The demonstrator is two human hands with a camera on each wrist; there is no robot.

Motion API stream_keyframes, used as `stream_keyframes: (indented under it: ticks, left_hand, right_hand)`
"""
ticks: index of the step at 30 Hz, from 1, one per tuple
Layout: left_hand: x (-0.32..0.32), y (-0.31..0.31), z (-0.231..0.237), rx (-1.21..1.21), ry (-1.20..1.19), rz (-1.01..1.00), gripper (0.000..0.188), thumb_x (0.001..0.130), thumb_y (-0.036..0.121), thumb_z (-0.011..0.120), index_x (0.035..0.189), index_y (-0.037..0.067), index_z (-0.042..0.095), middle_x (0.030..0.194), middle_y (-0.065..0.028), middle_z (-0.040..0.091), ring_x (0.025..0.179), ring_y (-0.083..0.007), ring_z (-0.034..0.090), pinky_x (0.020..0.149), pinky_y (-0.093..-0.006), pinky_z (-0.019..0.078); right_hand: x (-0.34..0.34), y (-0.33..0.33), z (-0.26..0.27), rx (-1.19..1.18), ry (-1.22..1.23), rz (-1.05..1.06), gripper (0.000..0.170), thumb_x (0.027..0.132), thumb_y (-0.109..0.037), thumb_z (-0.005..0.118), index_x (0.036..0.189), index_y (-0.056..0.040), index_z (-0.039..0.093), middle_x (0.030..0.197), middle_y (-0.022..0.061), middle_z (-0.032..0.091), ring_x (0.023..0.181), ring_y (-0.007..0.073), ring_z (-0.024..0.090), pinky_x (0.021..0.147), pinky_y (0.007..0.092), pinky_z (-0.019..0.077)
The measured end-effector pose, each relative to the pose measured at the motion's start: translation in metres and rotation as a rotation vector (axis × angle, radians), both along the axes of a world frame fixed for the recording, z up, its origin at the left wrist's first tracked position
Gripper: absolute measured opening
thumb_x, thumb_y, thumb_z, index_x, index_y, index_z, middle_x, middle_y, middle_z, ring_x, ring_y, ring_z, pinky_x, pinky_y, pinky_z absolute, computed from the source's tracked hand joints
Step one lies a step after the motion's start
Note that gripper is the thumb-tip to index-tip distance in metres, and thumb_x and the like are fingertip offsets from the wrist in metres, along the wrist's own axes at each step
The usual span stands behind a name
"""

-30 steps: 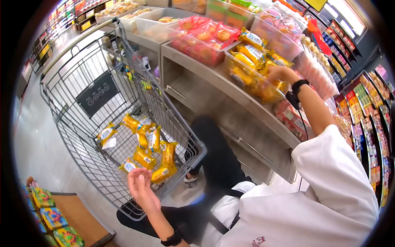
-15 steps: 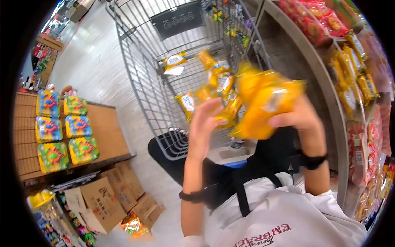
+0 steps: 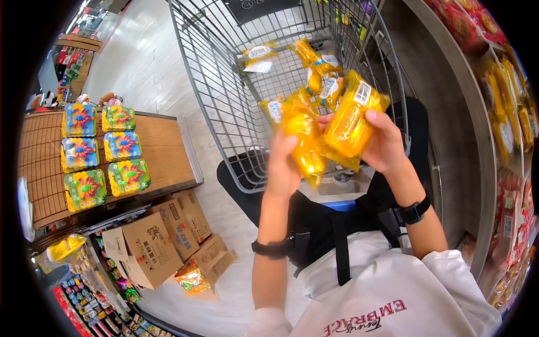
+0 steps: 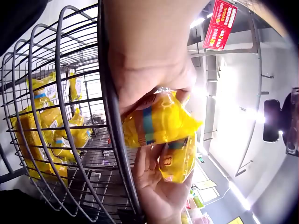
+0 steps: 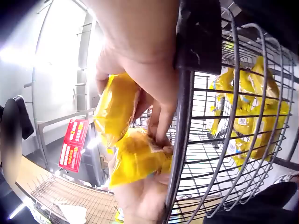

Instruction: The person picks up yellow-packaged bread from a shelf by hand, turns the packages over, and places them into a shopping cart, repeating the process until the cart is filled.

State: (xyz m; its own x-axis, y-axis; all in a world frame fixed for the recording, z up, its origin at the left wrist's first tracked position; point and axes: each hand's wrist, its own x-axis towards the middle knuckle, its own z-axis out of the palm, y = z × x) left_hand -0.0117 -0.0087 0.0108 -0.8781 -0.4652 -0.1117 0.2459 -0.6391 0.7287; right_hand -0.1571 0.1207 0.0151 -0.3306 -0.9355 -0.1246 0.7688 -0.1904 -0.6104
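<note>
My left hand (image 3: 283, 165) grips a shiny yellow snack packet (image 3: 302, 135) above the near end of a wire shopping cart (image 3: 400, 84). Beside it, my right hand (image 3: 386, 143) holds another yellow snack packet (image 3: 349, 121), its barcode label facing up. The two packets overlap in the head view. In the left wrist view, fingers curl over the nearer packet (image 4: 161, 119), while the other hand (image 4: 161, 198) cradles its packet (image 4: 177, 161) below. Several matching yellow packets (image 3: 306, 53) lie on the cart's wire floor, one next to a white paper slip (image 3: 258, 67).
A shelf on the right carries a clear bin of yellow packets (image 3: 508, 106) and red packs (image 3: 466, 19). To the left, colourful toy packs (image 3: 84, 188) lie on a wooden display (image 3: 168, 143). Open cardboard boxes (image 3: 154, 253) stand on the floor below. The person's legs flank the cart's near end.
The right hand has come from the shelf bin to the cart with yellow packets. The left hand, empty before, now holds one of them. The view has turned left and down.
</note>
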Motion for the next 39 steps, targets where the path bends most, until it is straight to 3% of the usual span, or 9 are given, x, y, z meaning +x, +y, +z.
stream_keyframes:
  ticks: [1,2,7,9,10,12,21,36,39]
  left_hand:
    - [0.0,-0.001,0.0,0.12,0.093,-0.089,0.073,0.084,0.033,0.059,0.144,0.002,0.032,0.132,-0.0195,0.05,0.12,-0.0286,0.054,0.104,-0.0419,0.0413]
    - [0.0,0.001,0.0,0.127,0.08,-0.07,0.075,0.083,0.038,0.057,0.144,0.002,0.032,0.127,-0.022,0.052,0.112,-0.0302,0.058,0.098,-0.0426,0.0457]
    - [0.003,-0.001,-0.003,0.074,0.064,-0.116,0.075,0.083,0.038,0.055,0.145,0.001,0.032,0.125,-0.0192,0.053,0.106,-0.0275,0.059,0.093,-0.0388,0.0482]
    - [0.001,0.0,0.0,0.044,0.054,-0.108,0.077,0.082,0.038,0.053,0.146,0.0,0.031,0.127,-0.0187,0.053,0.106,-0.0266,0.06,0.093,-0.037,0.0486]
    - [0.0,0.001,0.002,0.056,0.064,-0.099,0.075,0.083,0.038,0.055,0.145,0.001,0.032,0.123,-0.0178,0.054,0.104,-0.0266,0.059,0.091,-0.0377,0.0486]
    - [0.0,0.002,0.003,0.069,0.072,-0.094,0.073,0.085,0.039,0.057,0.144,0.003,0.033,0.119,-0.0169,0.055,0.102,-0.0267,0.058,0.089,-0.0384,0.0487]
    - [0.002,0.004,0.004,0.102,0.056,-0.092,0.074,0.085,0.039,0.056,0.144,0.002,0.033,0.118,-0.0164,0.056,0.101,-0.0264,0.058,0.089,-0.0381,0.0479]
    - [0.002,0.002,-0.001,0.007,0.02,-0.074,0.068,0.086,0.033,0.049,0.144,0.001,0.033,0.126,-0.0184,0.054,0.112,-0.0277,0.056,0.1,-0.0397,0.0437]
    - [-0.002,0.005,0.004,-0.067,-0.036,-0.055,0.076,0.086,0.038,0.05,0.148,-0.001,0.027,0.125,-0.017,0.052,0.104,-0.0237,0.058,0.088,-0.0351,0.0497]
  right_hand:
    - [0.0,0.0,-0.001,0.002,-0.038,0.016,0.06,0.09,-0.034,0.059,0.136,0.0,0.041,0.127,0.0166,0.06,0.116,0.028,0.06,0.101,0.0414,0.0474]
    - [0.0,-0.001,0.0,-0.007,-0.027,0.017,0.059,0.091,-0.035,0.059,0.136,-0.0004,0.041,0.127,0.0168,0.059,0.114,0.0262,0.061,0.096,0.0399,0.0513]
    - [0.006,-0.005,0.003,0.027,0.003,-0.023,0.056,0.092,-0.034,0.059,0.134,-0.0001,0.045,0.128,0.0155,0.058,0.11,0.0217,0.062,0.088,0.0379,0.0556]
    - [0.004,-0.005,0.002,0.094,0.038,0.012,0.061,0.091,-0.044,0.056,0.133,-0.0022,0.045,0.113,0.0192,0.062,0.087,0.0262,0.068,0.085,0.0376,0.0558]
    - [0.002,-0.004,0.0,0.095,0.037,0.01,0.061,0.091,-0.044,0.056,0.133,-0.0022,0.045,0.113,0.0192,0.062,0.087,0.0262,0.068,0.085,0.0376,0.0558]
    - [-0.003,-0.001,-0.003,0.011,-0.052,0.107,0.054,0.092,-0.033,0.06,0.133,0.0,0.047,0.124,0.0121,0.06,0.107,0.018,0.063,0.088,0.0346,0.0554]
    - [0.003,-0.001,0.006,-0.004,0.061,0.027,0.057,0.091,-0.033,0.061,0.135,-0.0012,0.044,0.125,0.0144,0.058,0.112,0.0223,0.062,0.092,0.0351,0.0535]
    - [0.004,-0.009,0.0,0.131,-0.027,-0.109,0.044,0.093,-0.035,0.063,0.121,-0.0039,0.049,0.109,0.0116,0.062,0.103,0.0237,0.067,0.083,0.0358,0.0569]
    - [0.002,-0.011,0.0,0.155,-0.038,-0.134,0.042,0.094,-0.035,0.061,0.12,-0.0039,0.05,0.105,0.0107,0.063,0.1,0.0228,0.067,0.082,0.0358,0.0571]
